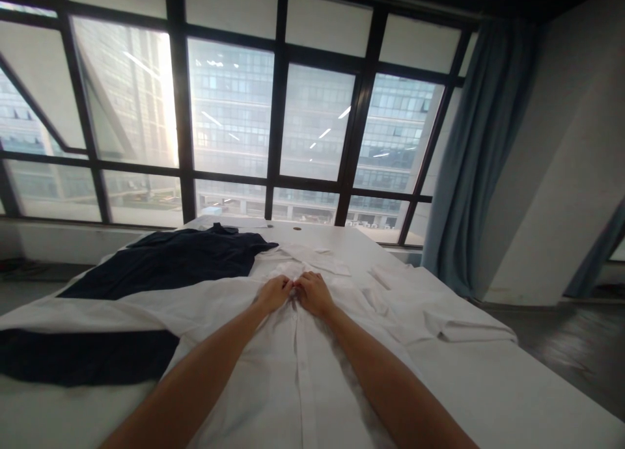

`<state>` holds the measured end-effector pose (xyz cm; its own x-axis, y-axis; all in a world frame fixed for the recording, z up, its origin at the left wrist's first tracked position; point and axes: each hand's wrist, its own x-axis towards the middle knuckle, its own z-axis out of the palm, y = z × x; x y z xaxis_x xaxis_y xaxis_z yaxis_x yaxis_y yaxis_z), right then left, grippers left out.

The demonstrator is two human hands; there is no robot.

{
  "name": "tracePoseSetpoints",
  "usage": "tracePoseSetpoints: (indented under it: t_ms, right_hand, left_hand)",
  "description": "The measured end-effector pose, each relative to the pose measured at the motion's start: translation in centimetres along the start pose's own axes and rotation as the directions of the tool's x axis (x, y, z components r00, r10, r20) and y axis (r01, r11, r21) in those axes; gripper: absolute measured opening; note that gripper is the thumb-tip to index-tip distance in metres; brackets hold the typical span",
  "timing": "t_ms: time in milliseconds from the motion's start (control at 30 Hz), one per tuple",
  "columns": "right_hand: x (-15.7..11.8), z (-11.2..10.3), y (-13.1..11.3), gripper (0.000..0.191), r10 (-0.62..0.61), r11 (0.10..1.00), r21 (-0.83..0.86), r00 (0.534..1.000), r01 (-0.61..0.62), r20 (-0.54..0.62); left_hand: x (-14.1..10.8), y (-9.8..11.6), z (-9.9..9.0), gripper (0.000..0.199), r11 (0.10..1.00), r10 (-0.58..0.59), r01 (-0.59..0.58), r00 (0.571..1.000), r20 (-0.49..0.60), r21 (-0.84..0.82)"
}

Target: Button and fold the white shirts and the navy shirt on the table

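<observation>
A white button-front shirt (273, 371) lies spread face up on the white table, its collar end away from me and its sleeves out to both sides. Near the collar, my left hand (276, 293) pinches the shirt's front edge. My right hand (312, 293) is beside it, almost touching, with its fingers closed on the other side of the same opening. The placket runs down from my hands toward me. Any button between the fingertips is too small to make out.
A dark navy garment (170, 260) lies at the left, partly under the white shirt's sleeve. The white table (537, 390) extends right and back to large windows (317, 123). A blue curtain (469, 163) hangs at the right.
</observation>
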<state>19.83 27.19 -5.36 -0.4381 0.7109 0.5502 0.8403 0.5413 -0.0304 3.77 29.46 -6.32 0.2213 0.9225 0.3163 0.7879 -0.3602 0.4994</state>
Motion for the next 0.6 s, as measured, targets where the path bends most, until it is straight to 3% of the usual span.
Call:
tracePoseSetpoints:
  t_ms: [233,600]
  right_hand:
    - [-0.07,0.15,-0.02,0.019,0.119,0.993,-0.014,0.993,-0.119,-0.020]
    - [-0.06,-0.01,0.14,0.015,0.074,0.997,-0.024,0.997,-0.074,-0.008]
  left_hand:
    - [-0.28,0.26,-0.22,0.034,0.999,0.022,-0.023,1.000,0.013,0.047]
    - [-0.29,0.22,-0.35,0.034,0.999,0.042,-0.043,0.999,0.021,0.034]
